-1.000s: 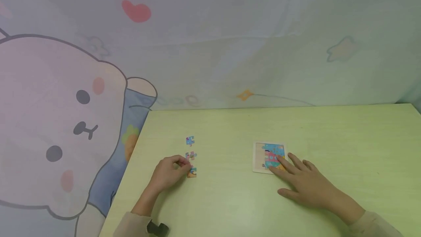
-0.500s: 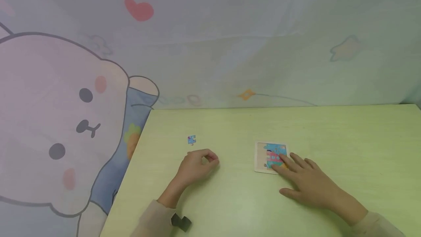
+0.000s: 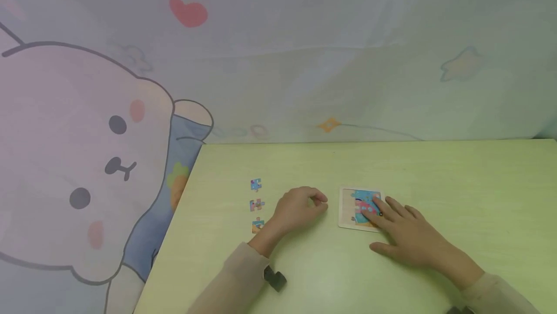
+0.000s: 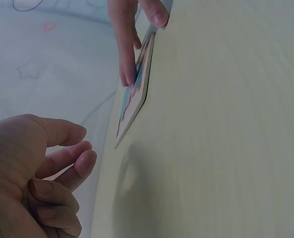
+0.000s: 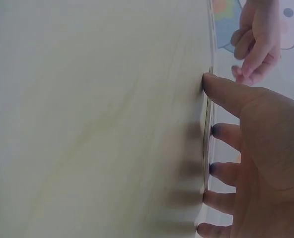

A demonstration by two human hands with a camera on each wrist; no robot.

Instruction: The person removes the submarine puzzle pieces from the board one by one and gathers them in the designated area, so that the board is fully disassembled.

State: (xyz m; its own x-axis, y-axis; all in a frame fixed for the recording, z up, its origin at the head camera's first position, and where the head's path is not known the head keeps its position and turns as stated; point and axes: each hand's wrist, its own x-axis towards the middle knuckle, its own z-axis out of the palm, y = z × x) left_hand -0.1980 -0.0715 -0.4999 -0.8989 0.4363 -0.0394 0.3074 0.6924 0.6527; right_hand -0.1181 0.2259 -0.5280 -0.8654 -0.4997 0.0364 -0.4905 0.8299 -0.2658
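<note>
My left hand [image 3: 300, 206] hovers over the table just left of a small jigsaw puzzle [image 3: 360, 202] in a pale wooden tray. Its fingers are loosely curled and nothing shows between thumb and fingertips in the left wrist view. My right hand [image 3: 406, 234] reaches in from the right, fingers spread, fingertips resting on the right part of the puzzle. The puzzle shows blue, pink and orange parts; a strip along its left side is bare wood. To the left lie three loose pieces in a column: a blue piece [image 3: 256, 185], a pink piece [image 3: 256, 204] and an orange-and-blue piece [image 3: 258, 226].
The pale yellow-green table [image 3: 478, 183] ends at the back against a hanging cloth [image 3: 348, 62] printed with a cartoon bear. A dark wrist strap part [image 3: 275, 279] hangs below the left sleeve [image 3: 235, 275].
My left hand has moved right, from the loose pieces to near the tray, uncovering the pink and orange pieces. The right hand stays at the tray with its fingers slightly shifted.
</note>
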